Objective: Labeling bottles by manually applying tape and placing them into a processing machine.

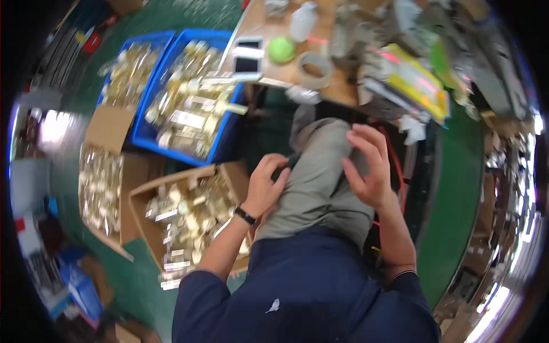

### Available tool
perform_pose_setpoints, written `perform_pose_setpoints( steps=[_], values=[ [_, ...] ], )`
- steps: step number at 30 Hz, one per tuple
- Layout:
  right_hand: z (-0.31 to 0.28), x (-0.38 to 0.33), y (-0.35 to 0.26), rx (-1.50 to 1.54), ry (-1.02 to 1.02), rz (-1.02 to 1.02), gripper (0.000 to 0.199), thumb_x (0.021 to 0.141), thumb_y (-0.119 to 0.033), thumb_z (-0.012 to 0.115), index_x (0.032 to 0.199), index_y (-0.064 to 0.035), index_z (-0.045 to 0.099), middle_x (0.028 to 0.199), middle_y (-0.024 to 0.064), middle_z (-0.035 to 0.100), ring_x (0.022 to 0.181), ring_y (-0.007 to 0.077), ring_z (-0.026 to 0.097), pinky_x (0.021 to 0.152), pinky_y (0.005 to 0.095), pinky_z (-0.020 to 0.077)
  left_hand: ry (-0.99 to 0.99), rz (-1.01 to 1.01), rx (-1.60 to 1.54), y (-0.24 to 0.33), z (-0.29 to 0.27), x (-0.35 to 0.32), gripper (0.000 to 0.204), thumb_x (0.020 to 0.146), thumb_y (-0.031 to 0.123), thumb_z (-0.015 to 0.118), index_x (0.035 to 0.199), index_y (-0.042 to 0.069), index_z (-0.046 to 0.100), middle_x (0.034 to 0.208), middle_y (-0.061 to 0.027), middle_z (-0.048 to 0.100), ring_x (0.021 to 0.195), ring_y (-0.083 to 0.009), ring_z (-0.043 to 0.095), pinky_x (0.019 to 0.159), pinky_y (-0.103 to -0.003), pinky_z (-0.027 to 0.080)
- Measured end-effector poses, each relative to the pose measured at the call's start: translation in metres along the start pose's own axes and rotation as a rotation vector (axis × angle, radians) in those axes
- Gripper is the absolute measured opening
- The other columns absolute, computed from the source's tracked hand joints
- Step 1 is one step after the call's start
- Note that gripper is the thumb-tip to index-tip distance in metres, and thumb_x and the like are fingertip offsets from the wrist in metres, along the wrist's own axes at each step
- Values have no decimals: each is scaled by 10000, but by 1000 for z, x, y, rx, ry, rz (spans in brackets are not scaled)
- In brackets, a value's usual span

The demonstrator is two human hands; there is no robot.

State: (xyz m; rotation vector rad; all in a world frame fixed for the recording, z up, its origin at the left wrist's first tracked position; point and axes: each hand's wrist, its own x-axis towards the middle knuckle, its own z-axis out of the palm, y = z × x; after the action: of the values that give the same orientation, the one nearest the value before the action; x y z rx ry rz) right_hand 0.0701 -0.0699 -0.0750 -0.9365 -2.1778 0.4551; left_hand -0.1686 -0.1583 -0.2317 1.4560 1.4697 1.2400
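My left hand [266, 184] rests at the side of my grey trouser leg [311, 180], thumb and fingers apart, nothing in it. A dark band circles that wrist. Above the other side of my lap, my right hand [369, 166] is raised with its fingers curved and spread, holding nothing. Left of my left hand stands an open cardboard box [234, 178] full of small clear-wrapped, cream-coloured pieces [191, 214]. A blue crate [174, 153] beyond it is heaped with similar pieces, some with white labels.
Another blue crate [157, 39] and a second cardboard box [132, 194] hold more pieces. Ahead, a wooden table [263, 23] carries a tape roll [314, 70], a green round object [281, 50], a white bottle [302, 22] and yellow packaging [414, 80]. Cluttered shelves [486, 217] line the right.
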Motion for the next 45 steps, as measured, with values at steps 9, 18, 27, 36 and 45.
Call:
perform_pose_setpoints(
  steps=[9, 18, 27, 36, 45],
  values=[
    [95, 83, 85, -158, -115, 2, 664, 938, 90, 586, 1575, -66, 482, 1563, 152, 525, 1173, 252, 651, 943, 347, 546, 209, -248, 227, -47, -60, -119, 250, 927, 44, 713, 1176, 27, 725, 1170, -95, 706, 944, -246, 701, 845, -327, 562],
    [90, 8, 55, 4, -171, 185, 526, 950, 70, 631, 1460, -54, 601, 1574, 114, 519, 874, 136, 608, 730, 261, 521, 666, -878, 587, -149, -182, -270, 308, 908, 115, 735, 1206, 40, 719, 1179, -123, 713, 1062, -275, 686, 939, -392, 555],
    [65, -84, 54, -11, -202, 361, 500, 953, 82, 634, 1439, -37, 613, 1571, 111, 493, 854, 125, 567, 760, 253, 501, -23, -741, 1278, -219, -230, -276, 487, 874, 208, 786, 1327, 74, 668, 1415, -123, 610, 1320, -341, 576, 1102, -545, 457],
    [67, -90, 39, 12, -241, 335, 465, 947, 72, 647, 1399, -36, 631, 1498, 113, 552, 803, 135, 566, 738, 266, 507, -504, -1064, 1259, -171, -234, -223, 830, 766, 191, 868, 1518, 99, 530, 1517, -154, 578, 1361, -364, 590, 1143, -565, 464],
    [90, -53, 0, 753, -474, 597, 438, 1005, -46, 663, 1440, -58, 614, 1338, 87, 659, 964, 155, 639, 804, 264, 537, 10, -411, -337, 12, -215, -117, 1074, 633, 259, 1012, 1547, 57, 487, 1419, -183, 643, 1373, -400, 598, 1170, -598, 452]
  ],
)
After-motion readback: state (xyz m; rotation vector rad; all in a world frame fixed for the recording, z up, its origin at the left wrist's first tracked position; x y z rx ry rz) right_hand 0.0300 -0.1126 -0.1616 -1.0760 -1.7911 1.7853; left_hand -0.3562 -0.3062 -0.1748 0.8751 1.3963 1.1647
